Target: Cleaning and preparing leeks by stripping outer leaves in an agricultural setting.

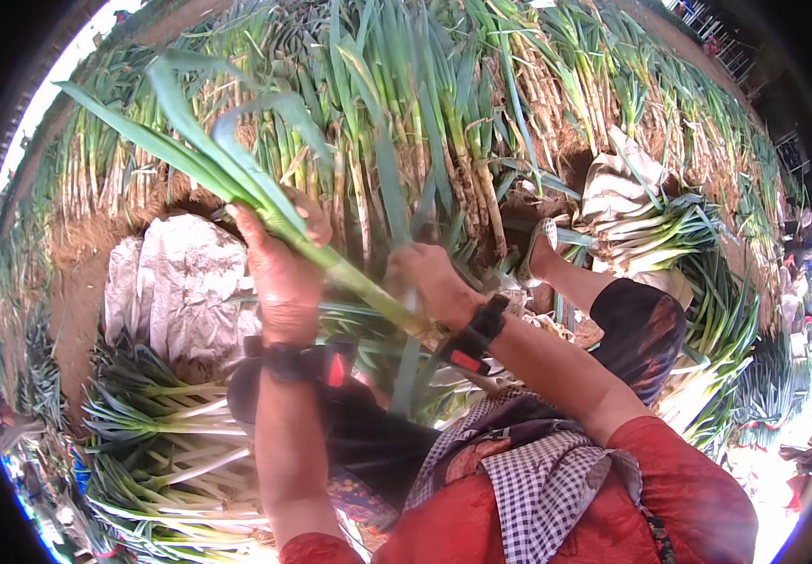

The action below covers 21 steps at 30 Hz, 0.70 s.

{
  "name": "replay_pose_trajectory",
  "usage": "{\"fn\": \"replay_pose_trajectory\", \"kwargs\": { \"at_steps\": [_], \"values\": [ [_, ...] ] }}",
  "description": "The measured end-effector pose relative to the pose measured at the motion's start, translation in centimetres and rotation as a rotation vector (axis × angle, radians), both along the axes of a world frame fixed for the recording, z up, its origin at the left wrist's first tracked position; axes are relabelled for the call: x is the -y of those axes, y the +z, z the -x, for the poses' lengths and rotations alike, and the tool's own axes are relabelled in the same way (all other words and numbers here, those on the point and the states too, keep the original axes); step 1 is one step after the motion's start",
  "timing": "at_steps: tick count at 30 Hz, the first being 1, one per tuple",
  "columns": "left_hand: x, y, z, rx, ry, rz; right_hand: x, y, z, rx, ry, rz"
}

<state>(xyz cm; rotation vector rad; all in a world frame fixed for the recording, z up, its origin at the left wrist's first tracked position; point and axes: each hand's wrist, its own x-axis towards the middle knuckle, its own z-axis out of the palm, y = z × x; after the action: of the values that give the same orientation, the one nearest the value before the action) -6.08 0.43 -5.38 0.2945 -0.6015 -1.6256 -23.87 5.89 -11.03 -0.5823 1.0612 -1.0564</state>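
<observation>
Green leek (364,283) near sack (189,287) edge

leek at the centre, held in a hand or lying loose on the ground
Held: the left hand wraps around the leek, its leaves fanning toward the upper left.

On my remote feed, leek rows (406,103) span the far side of the ground (72,305); toward its left edge, a sack (194,287) lies behind a leek pile (180,446); toward its right, a second sack (614,183) lies behind a second leek pile (718,315). Between the sacks, the left hand (283,273) holds a leek (365,284).
</observation>
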Motion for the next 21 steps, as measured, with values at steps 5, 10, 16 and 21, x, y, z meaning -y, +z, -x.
{"fn": "replay_pose_trajectory", "kwargs": {
  "at_steps": [5, 10, 16, 21],
  "values": [
    [0.3, 1.7, -1.1, -0.069, -0.024, 0.035, -3.1, -11.1, 10.4, -1.53, 0.709, 0.595],
    [-0.2, 2.1, 0.2, 0.013, -0.013, -0.011, -2.0, -2.7, 6.2, -0.852, 0.387, 0.694],
    [-0.5, 2.2, 2.8, 0.098, -0.068, -0.069, -0.2, 6.7, 0.7, -0.638, 0.104, 1.117],
    [-1.0, 2.0, 3.1, 0.101, -0.053, -0.085, -0.6, 6.0, 1.0, -0.725, 0.211, 1.026]
  ]
}}
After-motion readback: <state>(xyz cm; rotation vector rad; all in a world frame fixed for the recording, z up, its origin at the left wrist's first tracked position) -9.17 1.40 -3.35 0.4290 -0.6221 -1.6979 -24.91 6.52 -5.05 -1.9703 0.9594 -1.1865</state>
